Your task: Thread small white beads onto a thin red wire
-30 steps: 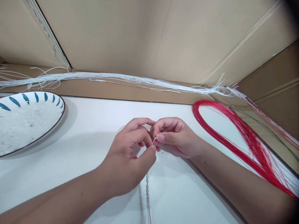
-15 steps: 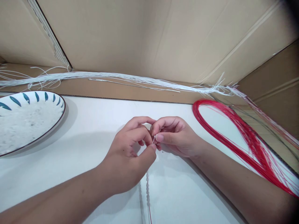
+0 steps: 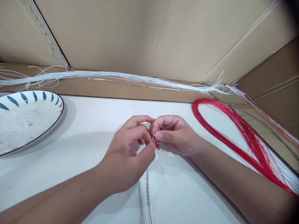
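My left hand (image 3: 130, 155) is closed, thumb and index finger pinching a thin cord (image 3: 152, 139) near its end. Facing it, my right hand (image 3: 175, 135) is closed too, its thumb and fingertip gripping a tiny pale bead (image 3: 154, 135) right at the tip of the cord. Whether the cord runs through this bead is too small to tell. Below my left hand hangs a string of small whitish beads (image 3: 147, 189), with a red cord (image 3: 150, 214) showing beneath it. Part of the string is hidden behind my left hand.
An oval plate (image 3: 61, 113) with green leaf marks holds many tiny clear-white beads at left. A looped bundle of red cords (image 3: 217, 140) lies at right. White cords (image 3: 105, 74) stretch along the cardboard ledge (image 3: 130, 93) at the back. A cardboard wall (image 3: 140, 34) rises behind.
The view has shifted very slightly. Both hands keep the same pinch on the cord and the bead; hardly anything else differs.
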{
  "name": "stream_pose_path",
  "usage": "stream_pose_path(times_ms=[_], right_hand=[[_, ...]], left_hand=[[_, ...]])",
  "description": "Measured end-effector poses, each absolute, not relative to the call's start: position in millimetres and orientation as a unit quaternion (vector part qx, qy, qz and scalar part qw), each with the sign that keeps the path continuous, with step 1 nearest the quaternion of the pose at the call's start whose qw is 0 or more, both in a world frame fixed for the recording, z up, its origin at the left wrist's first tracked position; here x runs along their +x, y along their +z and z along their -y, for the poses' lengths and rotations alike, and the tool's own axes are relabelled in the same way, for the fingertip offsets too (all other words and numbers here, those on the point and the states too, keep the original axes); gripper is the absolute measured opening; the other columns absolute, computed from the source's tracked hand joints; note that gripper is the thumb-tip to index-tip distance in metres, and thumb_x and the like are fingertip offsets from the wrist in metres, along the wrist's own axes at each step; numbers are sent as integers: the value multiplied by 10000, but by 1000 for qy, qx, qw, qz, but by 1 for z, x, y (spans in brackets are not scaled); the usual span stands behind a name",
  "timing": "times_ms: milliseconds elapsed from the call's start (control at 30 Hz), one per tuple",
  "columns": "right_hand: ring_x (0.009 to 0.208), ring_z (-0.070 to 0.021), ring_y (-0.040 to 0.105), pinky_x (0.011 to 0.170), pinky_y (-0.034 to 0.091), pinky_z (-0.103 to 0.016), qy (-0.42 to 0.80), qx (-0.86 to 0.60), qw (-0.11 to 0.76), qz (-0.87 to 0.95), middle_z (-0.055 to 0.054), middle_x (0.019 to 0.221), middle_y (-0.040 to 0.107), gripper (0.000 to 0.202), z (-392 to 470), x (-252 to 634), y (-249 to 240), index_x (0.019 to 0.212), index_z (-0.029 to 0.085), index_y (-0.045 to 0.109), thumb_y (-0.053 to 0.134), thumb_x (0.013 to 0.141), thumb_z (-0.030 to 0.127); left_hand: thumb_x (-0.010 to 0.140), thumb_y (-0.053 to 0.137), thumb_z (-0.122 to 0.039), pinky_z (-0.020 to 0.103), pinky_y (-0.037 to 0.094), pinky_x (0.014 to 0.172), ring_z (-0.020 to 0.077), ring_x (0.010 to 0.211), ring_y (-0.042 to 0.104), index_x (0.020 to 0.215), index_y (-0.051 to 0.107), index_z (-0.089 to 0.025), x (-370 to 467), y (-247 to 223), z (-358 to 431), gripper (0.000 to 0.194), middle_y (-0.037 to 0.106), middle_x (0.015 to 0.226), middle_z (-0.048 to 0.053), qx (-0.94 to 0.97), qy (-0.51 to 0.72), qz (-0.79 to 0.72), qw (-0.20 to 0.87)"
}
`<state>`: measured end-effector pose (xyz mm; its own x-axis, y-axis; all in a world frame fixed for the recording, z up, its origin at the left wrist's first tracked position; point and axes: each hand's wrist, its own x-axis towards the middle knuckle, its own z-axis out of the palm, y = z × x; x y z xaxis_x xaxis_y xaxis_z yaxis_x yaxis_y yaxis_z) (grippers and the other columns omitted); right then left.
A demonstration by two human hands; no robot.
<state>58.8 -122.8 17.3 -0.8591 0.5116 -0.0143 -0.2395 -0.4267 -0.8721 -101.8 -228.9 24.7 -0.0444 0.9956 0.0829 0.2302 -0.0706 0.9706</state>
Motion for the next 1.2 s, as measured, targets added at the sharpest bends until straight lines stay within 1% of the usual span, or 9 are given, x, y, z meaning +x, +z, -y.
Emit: stream_pose_path(times_ms=[100, 233, 333, 467, 633, 833, 900, 1033, 1200], right_hand=[[605, -86, 662, 557, 517, -185, 831, -143, 229, 486, -16, 701, 730, 118, 123, 58, 17, 818, 139, 747, 849, 829, 197], [593, -90, 652, 539, 514, -189, 834, -145, 233, 479, -19, 693, 730, 117, 122, 58, 17, 809, 136, 754, 855, 821, 194], [590, -90, 652, 537, 518, -188, 837, -146, 233, 474, -24, 694, 734, 96, 122, 59, 18, 811, 136, 765, 851, 823, 178], [598, -83, 660, 545, 512, -178, 840, -136, 234, 471, -24, 700, 730, 75, 122, 59, 17, 817, 134, 771, 838, 837, 163], [599, -86, 660, 541, 507, -182, 837, -139, 232, 476, -22, 703, 729, 86, 122, 59, 17, 816, 137, 766, 842, 832, 172], [595, -84, 655, 544, 505, -185, 831, -144, 231, 484, -16, 698, 725, 115, 122, 58, 17, 811, 138, 752, 851, 825, 195], [596, -85, 655, 545, 503, -186, 831, -146, 231, 484, -17, 697, 723, 123, 123, 58, 17, 811, 136, 749, 854, 823, 198], [590, -86, 645, 543, 496, -194, 827, -153, 234, 489, -17, 689, 716, 143, 123, 59, 17, 805, 132, 743, 862, 817, 210], [594, -85, 650, 547, 501, -190, 828, -150, 233, 487, -18, 691, 722, 129, 123, 59, 17, 807, 136, 753, 862, 817, 205]], left_hand=[[879, 621, -208, 439, 513, 1035, 223, 1140, 633, 681, 602, -233, -102, 25, 229, 200, 655, 1257, 0, 553, 476, -542, 416], [882, 626, -202, 447, 532, 1018, 189, 1000, 647, 687, 604, -222, -103, 25, 229, 197, 621, 1273, 11, 542, 480, -534, 437], [884, 626, -204, 453, 548, 995, 181, 949, 640, 687, 607, -218, -103, 26, 230, 198, 602, 1299, 19, 536, 479, -531, 448], [880, 630, -202, 454, 544, 1003, 197, 986, 644, 684, 609, -221, -103, 27, 230, 198, 614, 1278, 22, 537, 481, -531, 444], [881, 630, -206, 439, 568, 959, 171, 922, 649, 685, 608, -216, -102, 27, 229, 197, 582, 1322, -1, 529, 482, -531, 454], [880, 626, -205, 456, 561, 982, 182, 935, 652, 676, 601, -213, -101, 27, 228, 205, 595, 1305, 14, 532, 480, -532, 451], [877, 626, -206, 457, 564, 976, 186, 935, 654, 677, 603, -213, -101, 27, 228, 201, 596, 1315, 19, 531, 478, -536, 450], [869, 632, -227, 448, 587, 915, 210, 951, 661, 671, 607, -214, -102, 28, 228, 200, 605, 1327, 39, 533, 473, -540, 447], [860, 632, -212, 456, 583, 926, 198, 926, 657, 663, 601, -212, -101, 28, 228, 200, 594, 1358, 24, 530, 475, -542, 447]])
